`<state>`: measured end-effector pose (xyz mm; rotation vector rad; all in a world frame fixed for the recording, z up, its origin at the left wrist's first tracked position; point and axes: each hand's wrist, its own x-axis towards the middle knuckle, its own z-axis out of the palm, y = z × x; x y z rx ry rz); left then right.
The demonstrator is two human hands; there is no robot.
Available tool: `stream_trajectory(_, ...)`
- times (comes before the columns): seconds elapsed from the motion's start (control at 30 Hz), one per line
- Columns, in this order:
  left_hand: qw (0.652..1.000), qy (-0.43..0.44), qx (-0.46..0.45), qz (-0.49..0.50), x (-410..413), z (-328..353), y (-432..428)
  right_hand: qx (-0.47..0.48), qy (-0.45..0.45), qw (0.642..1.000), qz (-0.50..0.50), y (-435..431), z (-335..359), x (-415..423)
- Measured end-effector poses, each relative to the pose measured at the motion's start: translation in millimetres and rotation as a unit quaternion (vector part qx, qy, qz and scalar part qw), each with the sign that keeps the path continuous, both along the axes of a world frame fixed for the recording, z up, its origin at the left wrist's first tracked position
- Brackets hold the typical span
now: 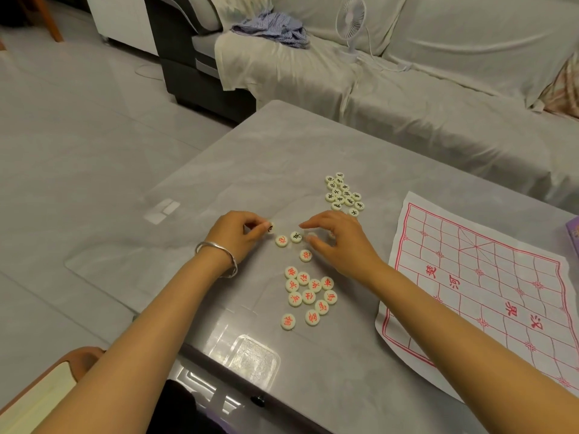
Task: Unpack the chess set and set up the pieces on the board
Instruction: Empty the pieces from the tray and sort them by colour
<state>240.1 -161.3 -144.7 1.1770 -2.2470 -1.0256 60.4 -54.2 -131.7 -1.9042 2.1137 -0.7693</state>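
Observation:
A paper board (488, 286) with red grid lines lies flat at the table's right. Round cream pieces lie on the grey table (282, 151): a cluster with black characters (343, 195) farther away, a cluster with red characters (308, 296) nearer me. Between them sit loose pieces, a red-marked one (281, 240), a black-marked one (296, 236) and another red-marked one (305, 255). My left hand (238, 236) pinches a black-marked piece (270, 228) tilted on edge. My right hand (338, 242) hovers over the loose pieces, fingertips on a blurred piece (310, 235).
A purple box corner (573, 233) shows at the right edge. A clear plastic tray (253, 358) lies near the table's front edge. A covered sofa (407, 89) with a small fan (352, 23) stands behind the table. A book (34, 399) is at the lower left.

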Motion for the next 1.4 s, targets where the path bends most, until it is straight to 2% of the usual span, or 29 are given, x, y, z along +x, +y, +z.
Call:
stream_trajectory(0.17, 1.0, 0.007, -0.01, 0.022, -3.0, -7.1, 2.0, 0.064, 0.087, 0.991, 0.084, -1.0, 0.5, 13.6)
stream_trajectory(0.3, 0.998, 0.018, -0.03, 0.051, -5.0, -8.1, -1.4, 0.107, 0.121, 0.982, 0.096, 7.1, -1.1, 12.9)
stream_trajectory(0.4, 0.999, 0.017, -0.026, 0.033, -7.4, -9.3, -1.8, 0.153, 0.158, 0.97, 0.106, 6.7, -0.9, 10.8)
stream_trajectory(0.5, 1.0, 0.015, -0.02, 0.003, -11.1, -9.3, -0.3, 0.202, 0.136, 0.966, 0.093, -11.0, 1.2, 8.8)
stream_trajectory(0.6, 0.997, 0.063, 0.032, -0.021, -14.9, -8.0, 0.2, 0.212, 0.063, 0.973, 0.068, -26.3, 4.2, 6.7)
stream_trajectory(0.7, 0.99, 0.113, 0.076, 0.021, -14.9, -6.8, -2.3, 0.203, 0.028, 0.975, 0.085, -22.0, 6.2, 5.9)
stream_trajectory(0.83, 0.985, 0.142, 0.071, 0.07, -16.2, -5.0, -2.2, 0.249, 0.092, 0.957, 0.12, -14.4, 1.7, 1.9)
stream_trajectory(0.93, 0.99, 0.135, 0.043, 0.027, -18.5, -4.5, 2.5, 0.243, 0.149, 0.954, 0.092, -21.2, 0.7, -9.3)
stream_trajectory(1.1, 0.993, 0.114, 0.03, -0.013, -19.3, -3.4, 7.2, 0.271, 0.147, 0.951, 0.01, -38.5, 4.0, -39.1)
stream_trajectory(1.2, 0.994, 0.082, 0.036, -0.057, -20.5, -4.2, 11.2, 0.232, 0.087, 0.968, -0.023, -36.4, 3.8, -54.2)
stream_trajectory(1.3, 0.991, 0.063, 0.063, -0.099, -24.1, -3.5, 17.9, 0.142, -0.072, 0.987, -0.024, -11.1, 1.2, -48.2)
stream_trajectory(1.4, 0.988, 0.055, 0.099, -0.101, -25.2, -3.7, 20.2, 0.151, -0.122, 0.981, -0.011, 13.7, -7.5, -33.4)
